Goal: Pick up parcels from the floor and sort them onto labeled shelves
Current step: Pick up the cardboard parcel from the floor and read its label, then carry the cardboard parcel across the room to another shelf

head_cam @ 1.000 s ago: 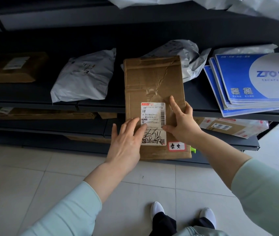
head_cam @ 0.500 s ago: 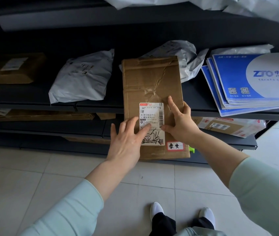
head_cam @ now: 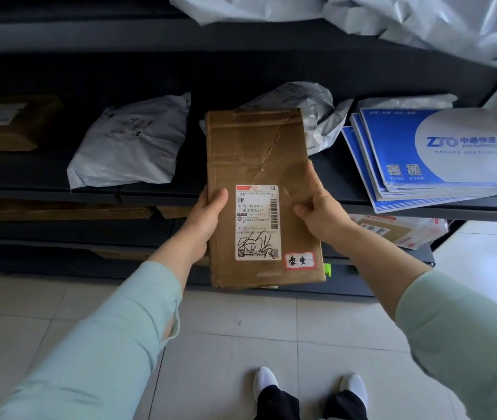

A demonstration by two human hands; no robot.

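Note:
A flat brown cardboard parcel [head_cam: 256, 153] with a white shipping label and a small red-edged sticker is held in front of the dark shelf [head_cam: 156, 194]. Its far end reaches over the middle shelf board. My left hand [head_cam: 207, 216] grips the parcel's left edge, thumb on top. My right hand [head_cam: 319, 207] grips its right edge, thumb on the face. Whether the far end rests on the board or hovers over it, I cannot tell.
On the same board lie a grey poly bag [head_cam: 132, 144] at left, a crumpled grey bag [head_cam: 310, 113] behind the parcel, a stack of blue envelopes [head_cam: 422, 156] at right and a brown box [head_cam: 8, 122] far left. Lower shelves hold more parcels. Tiled floor below.
Both hands moved off the label and slid out to the parcel's side edges. The parcel stays in about the same place.

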